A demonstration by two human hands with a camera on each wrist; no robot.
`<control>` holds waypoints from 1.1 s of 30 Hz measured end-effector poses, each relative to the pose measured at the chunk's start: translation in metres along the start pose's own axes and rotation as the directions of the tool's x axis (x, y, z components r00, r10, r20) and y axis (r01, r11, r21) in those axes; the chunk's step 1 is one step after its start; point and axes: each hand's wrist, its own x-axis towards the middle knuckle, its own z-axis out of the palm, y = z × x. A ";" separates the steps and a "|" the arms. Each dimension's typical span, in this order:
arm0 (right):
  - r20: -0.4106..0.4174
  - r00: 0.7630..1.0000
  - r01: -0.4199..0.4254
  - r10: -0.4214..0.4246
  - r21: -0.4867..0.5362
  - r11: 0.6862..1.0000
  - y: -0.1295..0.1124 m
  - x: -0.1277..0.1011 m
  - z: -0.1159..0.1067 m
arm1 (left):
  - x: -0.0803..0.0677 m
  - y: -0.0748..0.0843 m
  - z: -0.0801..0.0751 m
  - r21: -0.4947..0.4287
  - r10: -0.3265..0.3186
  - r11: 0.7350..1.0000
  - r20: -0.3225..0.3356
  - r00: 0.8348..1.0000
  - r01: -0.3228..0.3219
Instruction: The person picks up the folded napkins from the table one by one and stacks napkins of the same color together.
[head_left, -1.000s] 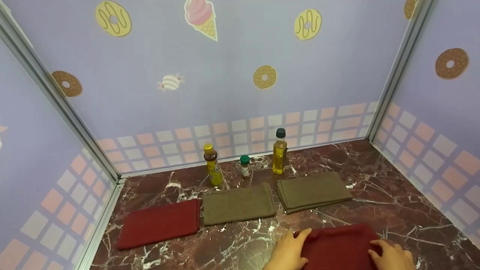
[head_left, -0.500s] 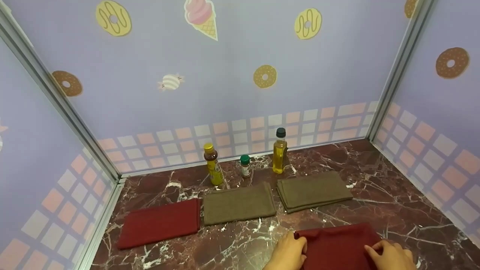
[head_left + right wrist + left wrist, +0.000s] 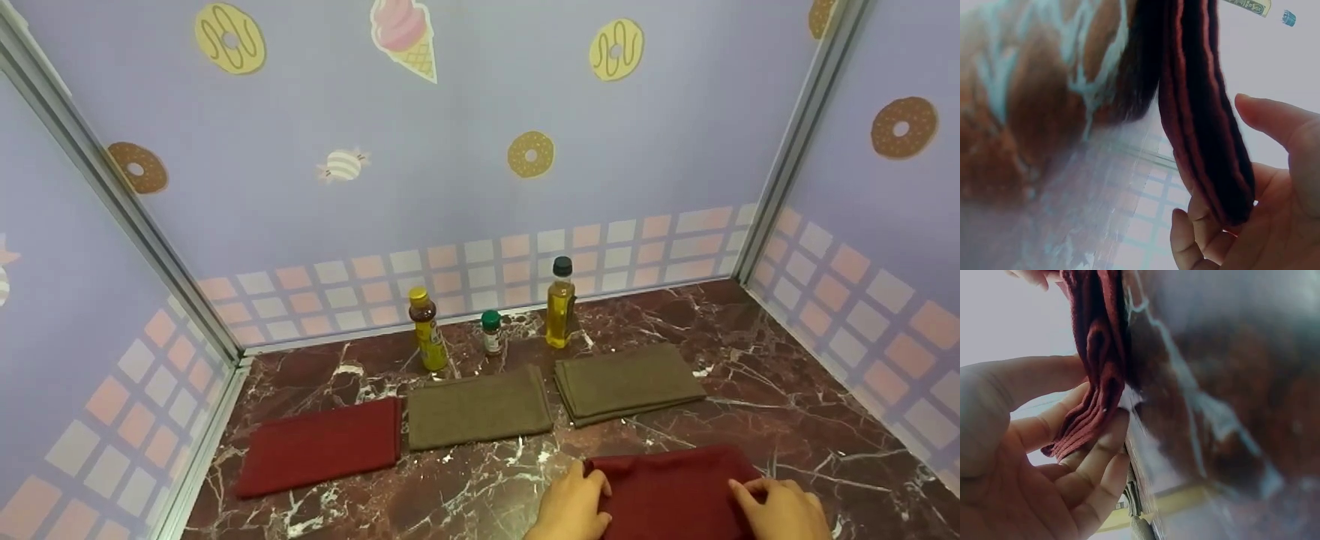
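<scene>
**A:** Although three bottles stand at the back wall, can any writing on them be read?

**B:** No. The yellow-capped bottle (image 3: 427,331) has a yellow label, the small green-capped jar (image 3: 491,333) has a pale label, and the oil bottle (image 3: 559,304) with the black cap shows a label at its side, but all the print is too small to read. No brand can be told.

**A:** Where is the folded red cloth (image 3: 671,491), and how do the hands hold it?

**B:** It lies on the marble counter (image 3: 795,420) at the near edge, towards the right. The left hand (image 3: 574,506) pinches its left edge: in the left wrist view the thumb is on top of the folded layers and the fingers (image 3: 1103,455) curl under them. The right hand (image 3: 780,510) grips the right edge in the same way, thumb above, fingers (image 3: 1196,236) below the thick fold.

**A:** What is cut off or unclear?

**B:** The head view cuts both wrists and the near part of the cloth at the bottom border. Both wrist views are blurred and tilted, so the counter there is only brown and white patches.

**A:** What else lies on the counter?

**B:** A second red cloth (image 3: 319,446) at the left, an olive cloth (image 3: 478,409) just beside it, and another olive cloth (image 3: 626,382) to the right, near the oil bottle. All are folded flat.
</scene>
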 end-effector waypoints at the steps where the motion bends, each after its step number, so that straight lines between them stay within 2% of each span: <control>1: 0.003 1.000 0.001 -0.001 0.005 1.000 -0.001 0.000 0.000 | -0.001 -0.001 -0.001 -0.019 -0.008 1.000 -0.005 1.000 0.008; 6: -0.018 0.999 0.041 -0.040 0.031 0.999 -0.008 -0.001 0.000 | -0.003 -0.007 -0.007 -0.146 -0.031 0.989 -0.038 0.999 0.025; 10: -0.042 0.997 0.063 -0.061 0.050 0.997 -0.016 -0.003 0.002 | -0.006 -0.014 -0.012 -0.237 -0.029 0.971 -0.078 0.997 0.010; 14: -0.056 0.993 0.105 -0.102 0.061 0.993 -0.025 -0.005 0.006 | -0.010 -0.024 -0.017 -0.286 -0.021 0.958 -0.156 0.988 -0.025; 18: -0.111 0.981 0.169 -0.160 0.081 0.982 -0.035 -0.008 0.015 | -0.016 -0.036 -0.025 -0.318 -0.042 0.948 -0.207 0.977 -0.027; 22: -0.196 0.958 0.231 -0.207 0.106 0.967 -0.049 -0.010 0.025 | -0.022 -0.049 -0.032 -0.320 -0.085 0.948 -0.253 0.964 0.000; 25: -0.246 0.935 0.288 -0.254 0.112 0.951 -0.063 -0.012 0.032 | -0.027 -0.059 -0.038 -0.321 -0.141 0.946 -0.283 0.949 0.045; 30: -0.286 0.903 0.361 -0.319 0.107 0.926 -0.086 -0.013 0.042 | -0.036 -0.074 -0.048 -0.303 -0.236 0.943 -0.318 0.918 0.138; 33: -0.298 0.893 0.382 -0.338 0.105 0.918 -0.097 -0.013 0.047 | -0.041 -0.082 -0.053 -0.300 -0.267 0.939 -0.320 0.909 0.170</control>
